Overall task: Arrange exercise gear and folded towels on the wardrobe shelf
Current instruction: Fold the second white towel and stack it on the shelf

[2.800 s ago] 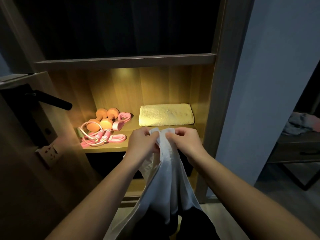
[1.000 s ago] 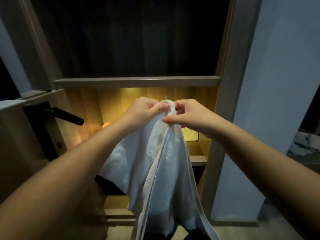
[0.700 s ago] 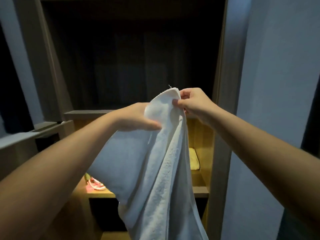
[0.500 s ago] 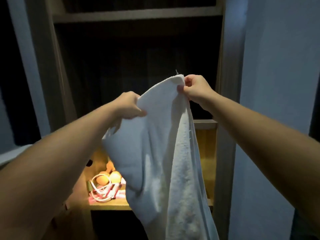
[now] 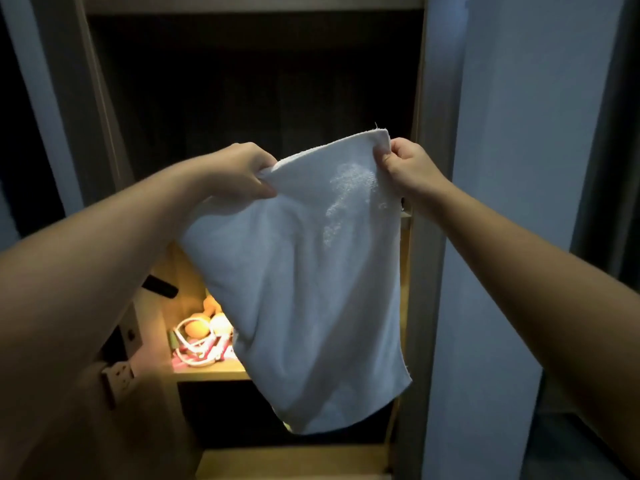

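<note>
White towel [image 5: 304, 271] hangs spread in front of the wardrobe, lit shelf [image 5: 211, 374] behind it.
My left grip [image 5: 239, 171] and right grip [image 5: 405, 168] each pinch a top corner; folding step, so next I'd bring the corners together.

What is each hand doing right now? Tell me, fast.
Left hand: closed, gripping the towel at its upper left corner.
Right hand: closed, pinching the towel at its upper right corner.
</note>
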`<state>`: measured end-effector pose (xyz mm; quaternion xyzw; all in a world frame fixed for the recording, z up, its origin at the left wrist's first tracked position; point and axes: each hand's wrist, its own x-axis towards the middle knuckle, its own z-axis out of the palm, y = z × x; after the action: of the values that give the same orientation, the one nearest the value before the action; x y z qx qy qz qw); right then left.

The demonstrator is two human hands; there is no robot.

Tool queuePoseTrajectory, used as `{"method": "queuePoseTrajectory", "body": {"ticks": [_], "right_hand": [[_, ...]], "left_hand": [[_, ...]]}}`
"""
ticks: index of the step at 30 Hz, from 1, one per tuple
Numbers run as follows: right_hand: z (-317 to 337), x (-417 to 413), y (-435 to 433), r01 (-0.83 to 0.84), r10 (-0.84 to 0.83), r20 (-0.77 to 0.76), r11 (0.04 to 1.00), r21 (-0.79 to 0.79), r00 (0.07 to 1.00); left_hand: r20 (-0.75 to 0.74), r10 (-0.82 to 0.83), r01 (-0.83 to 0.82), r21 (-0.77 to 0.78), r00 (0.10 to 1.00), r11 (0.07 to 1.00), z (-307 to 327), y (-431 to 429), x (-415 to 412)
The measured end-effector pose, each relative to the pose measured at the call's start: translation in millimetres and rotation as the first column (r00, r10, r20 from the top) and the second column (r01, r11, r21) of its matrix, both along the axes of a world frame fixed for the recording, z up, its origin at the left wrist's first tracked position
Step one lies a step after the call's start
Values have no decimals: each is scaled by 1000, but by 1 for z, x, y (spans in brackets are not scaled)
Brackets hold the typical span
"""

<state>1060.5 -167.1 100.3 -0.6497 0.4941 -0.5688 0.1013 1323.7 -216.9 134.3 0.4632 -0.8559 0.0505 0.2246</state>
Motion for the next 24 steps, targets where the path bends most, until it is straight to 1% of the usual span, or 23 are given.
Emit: {"method": "queuePoseTrajectory", "body": {"ticks": [2,4,6,8,9,12,13,15,17,20,24], "right_hand": [[-20,2,11,16,-16,3,999,37,1000],[-45,3,21,26,-28,18,997,77,999],[-77,5,31,31,-39,56,991,130,998],[-114,6,41,36,-59,109,978,205,992],[-134,6,46,42,-77,131,968,248,988],[-196,2,65,66,-129,163,936,346,978],[-218,1,72,81,-152,164,924,374,975],[-266,-1,84,117,-194,144,898,424,970],[-314,-3,93,147,-226,108,859,490,968],[-374,-2,104,170,-254,71,804,570,965],[-426,3,107,211,-314,51,743,635,948]], "left_hand": [[57,-39,33,103,998,994,-11,10,4],[72,-102,81,253,992,964,-27,22,7],[77,-175,127,422,982,897,-50,32,6],[87,-226,147,528,970,836,-82,41,3],[73,-244,160,570,967,806,-100,43,2],[-48,-278,233,689,959,686,-167,50,-3],[-58,-294,248,704,954,666,-191,54,-5],[-13,-332,252,681,943,688,-243,63,-10],[29,-332,227,674,943,703,-298,72,-17],[68,-263,149,676,962,722,-373,80,-27],[108,-188,83,613,976,785,-438,91,-36]]}}
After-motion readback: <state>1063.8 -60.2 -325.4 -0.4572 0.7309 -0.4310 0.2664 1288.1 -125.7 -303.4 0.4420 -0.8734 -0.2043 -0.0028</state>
